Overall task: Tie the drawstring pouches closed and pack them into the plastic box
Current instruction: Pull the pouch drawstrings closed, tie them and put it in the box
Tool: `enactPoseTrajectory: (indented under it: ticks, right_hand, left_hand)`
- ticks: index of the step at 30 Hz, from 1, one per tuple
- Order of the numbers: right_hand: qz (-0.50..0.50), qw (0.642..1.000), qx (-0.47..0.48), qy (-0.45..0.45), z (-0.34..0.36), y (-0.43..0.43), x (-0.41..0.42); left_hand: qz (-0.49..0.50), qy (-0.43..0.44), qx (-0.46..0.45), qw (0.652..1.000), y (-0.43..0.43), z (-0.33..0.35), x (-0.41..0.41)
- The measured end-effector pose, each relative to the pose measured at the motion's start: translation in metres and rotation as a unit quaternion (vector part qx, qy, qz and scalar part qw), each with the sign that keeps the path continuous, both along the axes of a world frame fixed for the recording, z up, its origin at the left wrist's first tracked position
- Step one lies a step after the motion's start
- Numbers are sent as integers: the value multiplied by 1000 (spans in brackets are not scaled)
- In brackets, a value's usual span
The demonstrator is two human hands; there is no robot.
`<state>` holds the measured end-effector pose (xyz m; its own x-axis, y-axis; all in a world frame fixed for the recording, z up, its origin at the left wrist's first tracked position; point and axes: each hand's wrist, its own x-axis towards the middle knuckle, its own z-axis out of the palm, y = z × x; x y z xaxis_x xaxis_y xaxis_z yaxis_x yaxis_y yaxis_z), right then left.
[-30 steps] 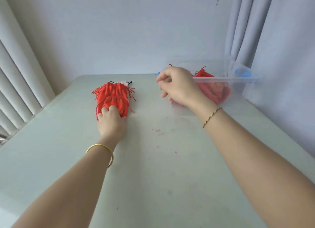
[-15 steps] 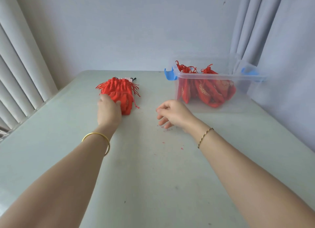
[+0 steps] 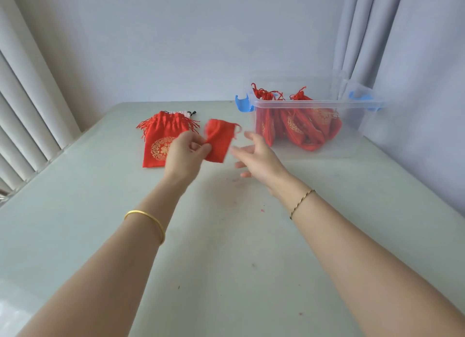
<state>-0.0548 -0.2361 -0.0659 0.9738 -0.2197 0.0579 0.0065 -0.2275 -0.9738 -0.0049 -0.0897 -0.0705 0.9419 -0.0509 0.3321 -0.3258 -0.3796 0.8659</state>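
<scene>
– How about the left hand (image 3: 185, 151)?
– Pinching a red drawstring pouch (image 3: 219, 141) at its edge, thumb against fingers.
– And the right hand (image 3: 256, 158)?
– Held open, fingers spread, just right of that pouch.
– More pouches?
– Behind the left fingers, a stack of pouches (image 3: 157, 140); beyond the right fingers, tied pouches (image 3: 299, 127) inside the clear plastic box (image 3: 314, 104).

left hand (image 3: 184, 152) pinches pouch (image 3: 219, 140) | right hand (image 3: 259, 158) raised, fingers spread (blurred, probably empty)

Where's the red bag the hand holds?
Head view, near the middle: the left hand pinches the pouch between the pouch pile and the plastic box.
</scene>
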Motion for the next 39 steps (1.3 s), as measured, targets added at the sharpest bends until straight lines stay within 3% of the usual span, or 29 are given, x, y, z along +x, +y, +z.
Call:
enactPoseTrajectory:
  ticks: [3,9,12,23,27,34,39]
  right_hand:
    - [5,996,86,-34,2,-10,-8]
    - [57,997,35,-42,-8,-34,-23]
    - [102,994,17,-32,-8,-36,-25]
    - [24,983,-182,-10,9,-70,-23]
    - [42,984,-173,4,14,-78,-27]
    - [94,983,-154,37,22,-90,-36]
    - [71,990,-122,29,24,-98,-39]
  left_hand:
    - [-107,21,31,994,-17,-3,-28]
    - [-115,24,-7,993,-22,5,-37]
    - [-159,17,65,985,-26,11,-36]
    - [-161,10,130,978,-17,19,-31]
    - [-159,-4,187,969,-10,22,-28]
    - [-69,-41,254,964,0,27,-26]
    - [-51,-35,274,960,12,27,-21]
